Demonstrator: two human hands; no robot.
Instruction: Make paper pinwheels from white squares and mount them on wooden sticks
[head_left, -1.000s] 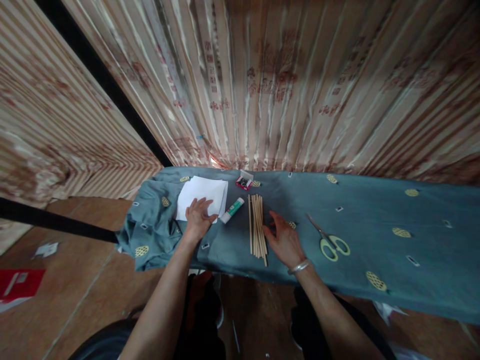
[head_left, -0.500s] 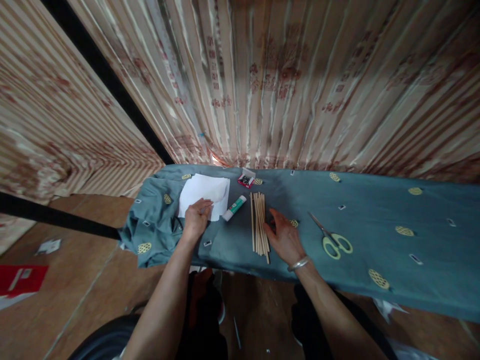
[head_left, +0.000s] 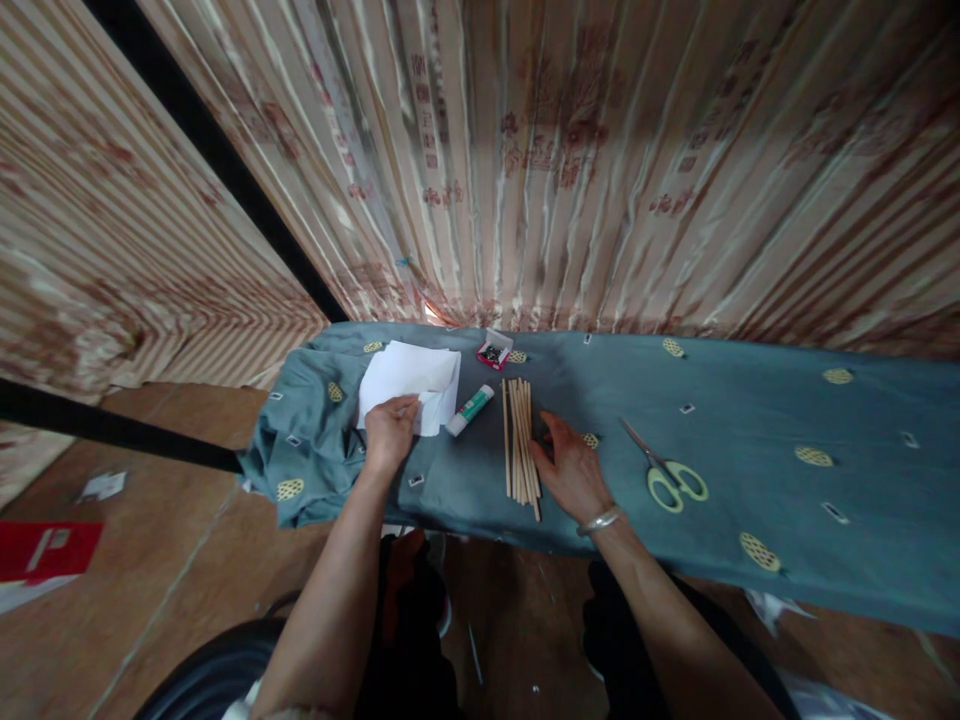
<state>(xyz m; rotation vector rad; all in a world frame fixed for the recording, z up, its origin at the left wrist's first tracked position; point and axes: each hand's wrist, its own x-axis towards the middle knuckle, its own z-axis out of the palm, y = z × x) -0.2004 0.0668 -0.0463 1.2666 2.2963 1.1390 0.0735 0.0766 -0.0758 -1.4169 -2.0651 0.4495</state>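
White paper [head_left: 401, 366] lies in a loose stack toward the left end of the cloth-covered desk [head_left: 757, 405], a flap of the top sheet raised at its near right part. Your left hand [head_left: 392, 430] appears to pinch that flap between thumb and fingers. Your right hand [head_left: 574, 472] is relaxed and partly open, gripping nothing, its thumb just beside the wooden sticks [head_left: 519, 440]; whether it touches them, you cannot tell from this view.

Expect the sheets to be light, limp and easy to crease, and likely to slide over one another. A gentle pinch near a corner should suit you best, since a hard squeeze could wrinkle them. The glue stick [head_left: 471, 409] lies close to the stack's right edge, the sticks beyond it, and the scissors [head_left: 661, 468] right of your right hand.
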